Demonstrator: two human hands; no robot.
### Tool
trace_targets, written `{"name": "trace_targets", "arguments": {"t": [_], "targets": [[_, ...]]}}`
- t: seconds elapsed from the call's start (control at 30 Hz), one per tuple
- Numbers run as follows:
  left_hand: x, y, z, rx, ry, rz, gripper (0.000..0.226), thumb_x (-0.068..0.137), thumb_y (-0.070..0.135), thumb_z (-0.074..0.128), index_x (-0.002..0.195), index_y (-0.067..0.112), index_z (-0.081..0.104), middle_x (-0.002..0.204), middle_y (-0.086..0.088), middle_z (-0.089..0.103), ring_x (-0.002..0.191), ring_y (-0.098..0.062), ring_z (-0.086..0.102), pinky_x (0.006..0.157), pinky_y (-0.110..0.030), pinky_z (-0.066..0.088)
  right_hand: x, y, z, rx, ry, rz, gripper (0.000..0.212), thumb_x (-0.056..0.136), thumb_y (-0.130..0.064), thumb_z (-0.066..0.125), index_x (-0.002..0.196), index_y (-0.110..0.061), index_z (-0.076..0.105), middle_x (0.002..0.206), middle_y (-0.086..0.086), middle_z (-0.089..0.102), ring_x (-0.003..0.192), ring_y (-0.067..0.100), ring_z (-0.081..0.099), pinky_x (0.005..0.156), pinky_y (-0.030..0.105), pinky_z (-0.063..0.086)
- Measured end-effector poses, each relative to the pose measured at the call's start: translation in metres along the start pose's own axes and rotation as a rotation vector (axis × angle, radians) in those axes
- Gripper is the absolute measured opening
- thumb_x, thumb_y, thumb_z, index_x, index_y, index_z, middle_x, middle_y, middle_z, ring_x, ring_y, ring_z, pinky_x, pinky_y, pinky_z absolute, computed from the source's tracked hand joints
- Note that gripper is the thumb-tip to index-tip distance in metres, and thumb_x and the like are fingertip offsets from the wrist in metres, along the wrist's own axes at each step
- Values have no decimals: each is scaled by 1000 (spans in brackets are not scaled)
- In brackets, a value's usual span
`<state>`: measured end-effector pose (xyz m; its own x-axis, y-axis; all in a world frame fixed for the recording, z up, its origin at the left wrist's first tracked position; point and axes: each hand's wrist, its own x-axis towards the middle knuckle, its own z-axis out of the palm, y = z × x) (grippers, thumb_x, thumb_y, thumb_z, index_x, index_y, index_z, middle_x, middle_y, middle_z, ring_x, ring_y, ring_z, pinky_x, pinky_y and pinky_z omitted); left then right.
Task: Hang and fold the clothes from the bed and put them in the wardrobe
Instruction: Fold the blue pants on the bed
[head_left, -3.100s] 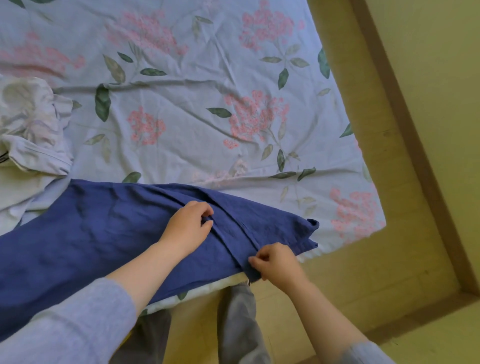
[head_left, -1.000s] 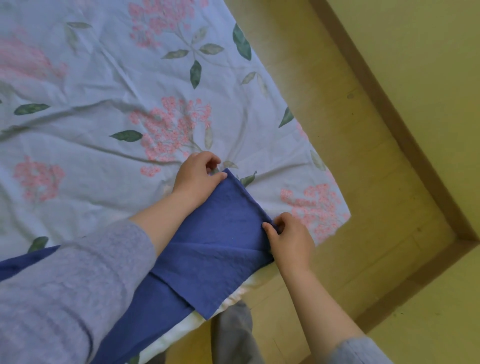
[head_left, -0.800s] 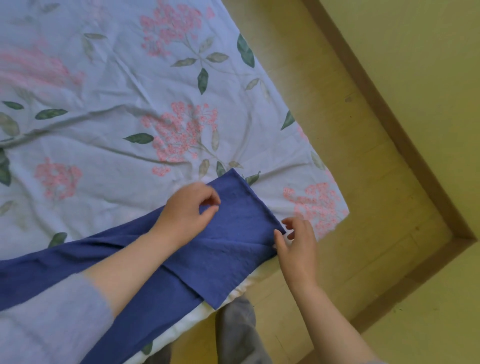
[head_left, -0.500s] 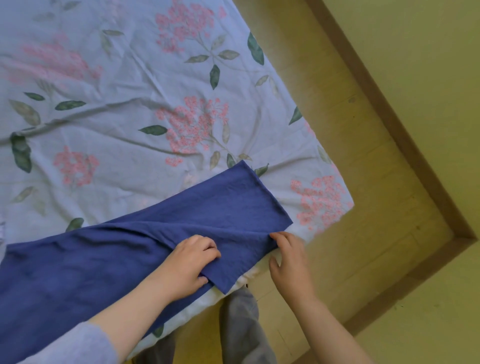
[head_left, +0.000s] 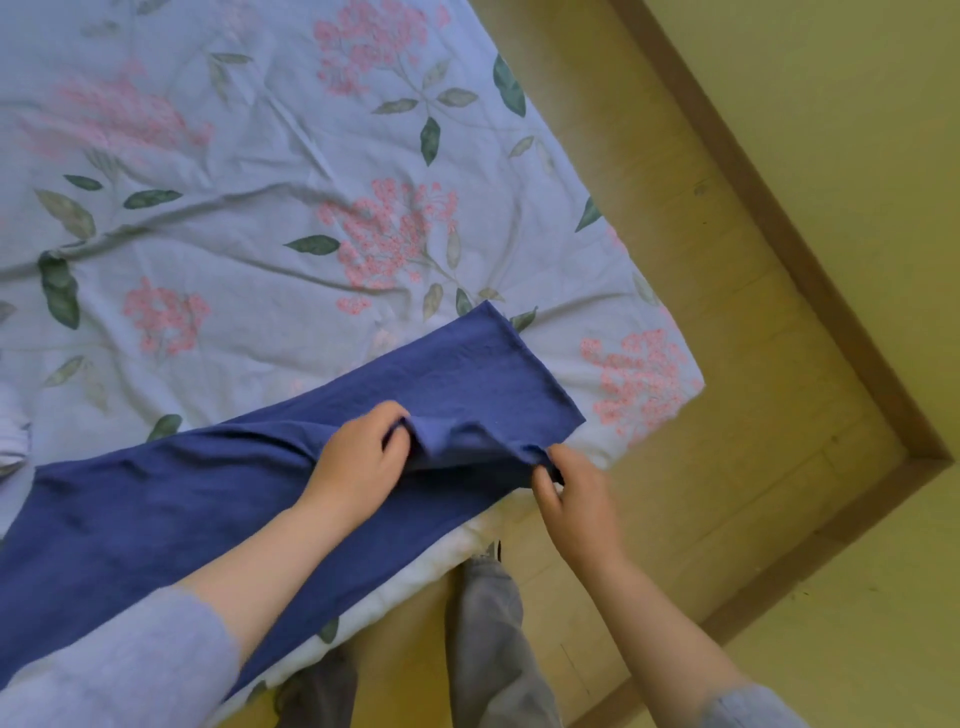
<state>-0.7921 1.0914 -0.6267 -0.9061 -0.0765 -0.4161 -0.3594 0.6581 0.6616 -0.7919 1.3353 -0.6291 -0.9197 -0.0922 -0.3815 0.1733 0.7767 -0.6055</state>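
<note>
The blue cloth (head_left: 208, 509) lies long across the near edge of the bed (head_left: 234, 234), close to its corner. The left hand (head_left: 358, 462) has curled fingers and pinches a fold in the cloth. The right hand (head_left: 576, 499) pinches the cloth's near edge, close by. A moment ago the cloth lay flat and the right fingers were straight. Now a bump of cloth stands up between the hands.

Left hand (head_left: 358, 460), right hand (head_left: 576, 499): fingers curled, seemingly pinching blue cloth (head_left: 156, 519).
</note>
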Motion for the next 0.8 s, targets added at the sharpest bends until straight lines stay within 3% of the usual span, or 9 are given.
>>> {"name": "trace_targets", "arguments": {"t": [0.1, 0.23, 0.37, 0.43, 0.57, 0.67, 0.8], "targets": [[27, 20, -25, -1, 75, 33, 30, 97, 20, 50, 68, 15, 41, 59, 3, 43, 58, -16, 40, 57, -33, 28, 0, -13, -11, 234, 91, 116, 40, 94, -17, 54, 61, -26, 32, 51, -9, 37, 50, 10, 28, 49, 25, 20], [60, 53, -56, 68, 107, 126, 24, 94, 19, 51, 72, 13, 48, 65, 1, 50, 66, -23, 46, 59, -35, 30, 9, -32, -31, 305, 71, 93, 41, 93, -20, 58, 57, -16, 37, 48, -8, 34, 48, 8, 27, 47, 23, 21], [84, 73, -81, 129, 130, 157, 11, 91, 15, 52, 81, 11, 55, 74, -3, 56, 73, -25, 49, 64, -38, 38, 14, -41, -45, 302, -29, 68, 37, 93, -21, 58, 64, 2, 50, 59, 21, 48, 52, 14, 34, 53, 30, 25], [89, 81, -81, 140, 65, 175, 9, 90, 15, 54, 81, 16, 56, 73, 2, 54, 72, -22, 49, 60, -33, 36, 15, -38, -51, 298, -43, 84, 35, 94, -21, 57, 69, 4, 56, 65, 25, 53, 54, 17, 39, 54, 32, 28], [97, 88, -62, 119, -23, 131, 11, 91, 17, 55, 80, 19, 55, 74, 5, 54, 72, -19, 49, 59, -28, 35, 22, -23, -57, 273, -24, 151, 35, 92, -20, 58, 65, 3, 53, 59, 19, 48, 53, 16, 37, 55, 31, 28], [105, 85, -42, 98, -52, 81, 10, 91, 15, 54, 81, 15, 55, 79, 0, 57, 75, -21, 50, 62, -30, 35, 24, -4, -52, 285, -33, 203, 36, 89, -18, 57, 62, 1, 44, 55, 8, 40, 55, 18, 38, 57, 32, 29], [115, 77, -19, 121, -95, 43, 9, 91, 14, 54, 90, 9, 61, 89, -9, 63, 82, -27, 56, 72, -36, 44, 25, 21, -40, 279, -40, 220, 34, 92, -21, 57, 62, -6, 50, 53, -2, 41, 53, 14, 38, 56, 31, 34]]}}
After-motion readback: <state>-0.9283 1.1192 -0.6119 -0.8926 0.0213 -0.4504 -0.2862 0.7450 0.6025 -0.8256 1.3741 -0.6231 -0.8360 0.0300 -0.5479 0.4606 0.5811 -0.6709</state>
